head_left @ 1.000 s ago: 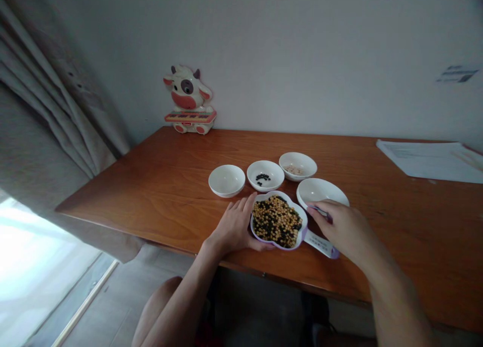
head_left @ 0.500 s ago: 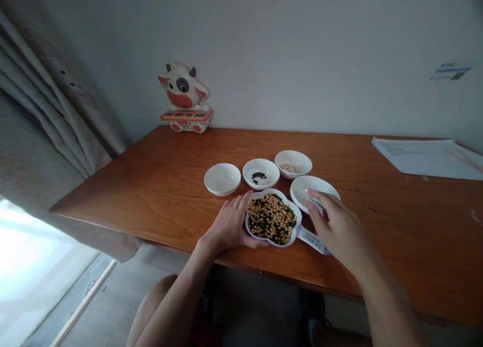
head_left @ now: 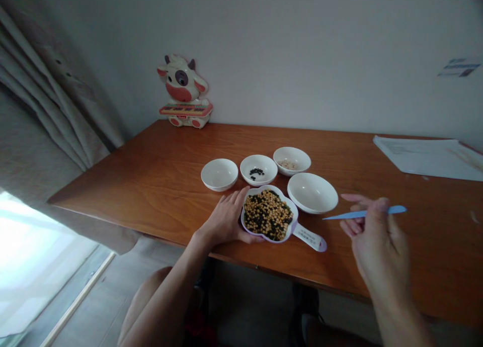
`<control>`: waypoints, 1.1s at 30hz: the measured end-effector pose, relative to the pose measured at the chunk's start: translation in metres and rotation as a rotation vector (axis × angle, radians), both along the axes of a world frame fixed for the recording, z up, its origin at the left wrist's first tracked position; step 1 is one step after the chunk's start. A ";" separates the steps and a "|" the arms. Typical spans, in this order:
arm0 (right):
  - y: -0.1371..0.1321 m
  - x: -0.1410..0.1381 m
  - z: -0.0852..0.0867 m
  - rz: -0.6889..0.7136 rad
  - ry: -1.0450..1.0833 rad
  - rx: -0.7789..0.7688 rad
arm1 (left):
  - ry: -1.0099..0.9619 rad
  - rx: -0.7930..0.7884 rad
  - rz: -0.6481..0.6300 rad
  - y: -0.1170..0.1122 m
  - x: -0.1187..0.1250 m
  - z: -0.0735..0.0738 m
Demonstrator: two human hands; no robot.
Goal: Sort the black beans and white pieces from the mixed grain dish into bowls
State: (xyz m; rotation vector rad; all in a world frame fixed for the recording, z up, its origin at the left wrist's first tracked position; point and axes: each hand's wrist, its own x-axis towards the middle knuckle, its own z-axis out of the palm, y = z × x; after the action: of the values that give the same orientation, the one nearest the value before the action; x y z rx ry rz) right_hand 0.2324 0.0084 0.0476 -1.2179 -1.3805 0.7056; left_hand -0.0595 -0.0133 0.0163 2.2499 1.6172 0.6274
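My left hand point(head_left: 226, 220) wraps round the left side of a white, purple-edged scoop point(head_left: 310, 237) with a scalloped bowl and a short handle pointing right. The scoop rests on the table near its front edge, full of mixed yellow and dark beans point(head_left: 268, 213). Pinched in my right hand point(head_left: 381, 251) are slim blue tweezers point(head_left: 349, 215), lying sideways with the thin tip to the left. They are above the table, right of a white bowl point(head_left: 313, 192) in which I see nothing. Nothing shows between their tips at this size.
Behind the scoop stand a bare white bowl point(head_left: 219, 175), a bowl with a few black beans point(head_left: 258, 170) and a bowl with small pale pieces point(head_left: 292, 161). A cow toy with a keyboard point(head_left: 184, 93) sits at the back left, papers point(head_left: 426, 157) at the back right.
My right hand has moved right, away from the right-hand white bowl, and turned so the tweezers show lengthwise. My left hand still holds the scoop. The view has shifted slightly.
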 end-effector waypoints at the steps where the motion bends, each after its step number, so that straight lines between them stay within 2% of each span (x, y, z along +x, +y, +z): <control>1: 0.000 -0.003 -0.001 0.031 0.138 -0.039 | -0.001 0.003 -0.002 0.000 0.000 -0.001; 3: 0.002 -0.009 -0.004 0.065 0.239 -0.107 | 0.003 0.010 -0.005 0.000 -0.001 -0.002; 7: 0.005 -0.017 -0.011 0.090 0.054 -0.140 | 0.015 0.011 -0.001 -0.001 -0.001 -0.002; 13: 0.000 -0.024 -0.016 0.177 -0.209 -0.003 | 0.015 -0.001 0.014 -0.001 0.001 0.001; 18: -0.002 -0.037 -0.013 0.142 -0.437 0.164 | 0.007 0.007 0.005 0.000 0.000 -0.001; 24: -0.001 -0.044 -0.018 0.090 -0.537 0.199 | -0.005 0.018 0.007 0.001 0.000 -0.002; 33: -0.001 -0.044 -0.019 0.120 -0.597 0.212 | -0.017 0.009 0.005 0.000 0.001 0.000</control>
State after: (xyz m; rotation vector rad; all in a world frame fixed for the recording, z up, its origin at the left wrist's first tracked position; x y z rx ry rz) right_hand 0.1880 0.0078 0.0291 -1.2318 -1.9764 0.2636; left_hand -0.0585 -0.0130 0.0159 2.2414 1.6151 0.6546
